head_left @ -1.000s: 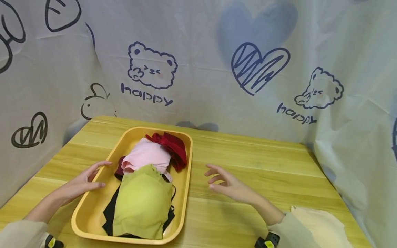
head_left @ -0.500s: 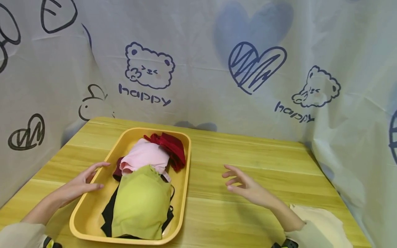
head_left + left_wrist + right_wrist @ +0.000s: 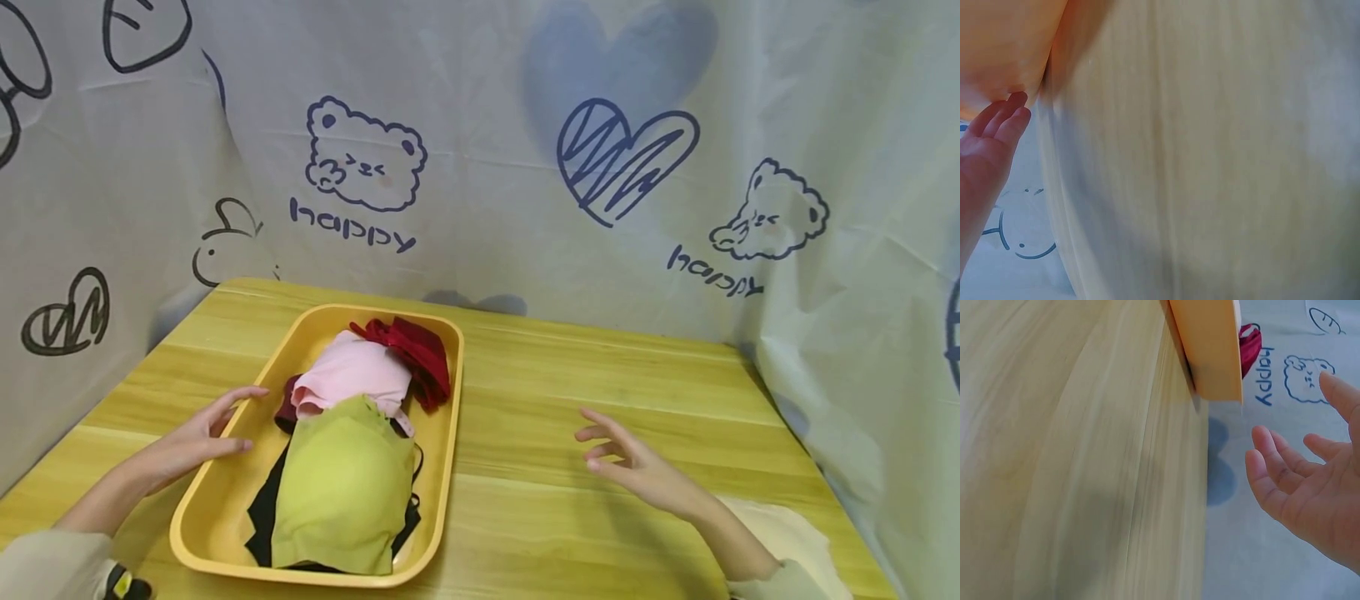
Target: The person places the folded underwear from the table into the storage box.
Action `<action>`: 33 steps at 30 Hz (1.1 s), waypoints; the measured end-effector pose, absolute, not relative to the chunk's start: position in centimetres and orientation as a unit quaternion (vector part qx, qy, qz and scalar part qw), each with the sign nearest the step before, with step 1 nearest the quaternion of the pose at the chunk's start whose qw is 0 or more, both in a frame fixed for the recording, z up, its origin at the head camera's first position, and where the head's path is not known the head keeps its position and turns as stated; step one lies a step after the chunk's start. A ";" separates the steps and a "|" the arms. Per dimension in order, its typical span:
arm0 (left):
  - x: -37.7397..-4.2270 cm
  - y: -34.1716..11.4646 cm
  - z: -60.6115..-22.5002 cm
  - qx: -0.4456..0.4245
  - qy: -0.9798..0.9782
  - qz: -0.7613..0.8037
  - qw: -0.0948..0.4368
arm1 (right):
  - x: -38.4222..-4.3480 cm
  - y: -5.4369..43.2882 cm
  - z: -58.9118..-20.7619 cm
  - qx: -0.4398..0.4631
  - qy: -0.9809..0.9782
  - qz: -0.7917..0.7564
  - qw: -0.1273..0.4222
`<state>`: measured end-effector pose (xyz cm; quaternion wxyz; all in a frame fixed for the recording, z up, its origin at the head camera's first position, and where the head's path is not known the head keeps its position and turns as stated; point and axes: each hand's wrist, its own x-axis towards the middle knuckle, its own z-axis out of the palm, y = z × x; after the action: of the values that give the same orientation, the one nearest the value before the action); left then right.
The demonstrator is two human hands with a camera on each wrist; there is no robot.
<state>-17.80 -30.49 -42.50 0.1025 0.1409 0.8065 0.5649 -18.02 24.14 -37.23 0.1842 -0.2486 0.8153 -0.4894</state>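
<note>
My left hand (image 3: 197, 433) is at the left side of a yellow plastic tray (image 3: 459, 379), its fingers and thumb loosely spread at the rim. In the left wrist view, the fingertips of that hand (image 3: 994, 137) lie against the tray's outer wall. My right hand (image 3: 637, 467) hovers above the table to the right of the tray, fingers loosely bent, holding nothing. Inside the tray, a yellow-green garment (image 3: 341, 487) with a rounded, cup-like bulge lies on a black one (image 3: 264, 517). Behind it are a pink garment (image 3: 356, 371), a red one (image 3: 420, 354) and a dark maroon one (image 3: 286, 408).
A cream cloth (image 3: 787, 527) lies at the right front of the wood-grain table (image 3: 600, 367), partly hidden by my right forearm. White sheeting (image 3: 480, 225) with drawn bears and hearts encloses the back and sides.
My right hand has moved right and slightly toward me, away from the tray. The left hand and the garments have stayed in place.
</note>
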 end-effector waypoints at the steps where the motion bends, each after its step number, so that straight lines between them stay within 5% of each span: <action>1: -17.8 -30.5 -42.5 0.140 0.807 0.564 0.102 | -17.9 24.4 -37.2 -0.247 0.816 -0.490 0.183; 33: -17.9 -30.6 -42.8 0.151 0.801 0.572 0.094 | -16.3 30.9 -37.7 -0.134 0.855 -0.475 0.158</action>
<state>-17.86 -30.55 -42.81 0.0935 0.1508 0.8007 0.5721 -16.27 30.87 -37.67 0.1583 -0.1345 0.8554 -0.4746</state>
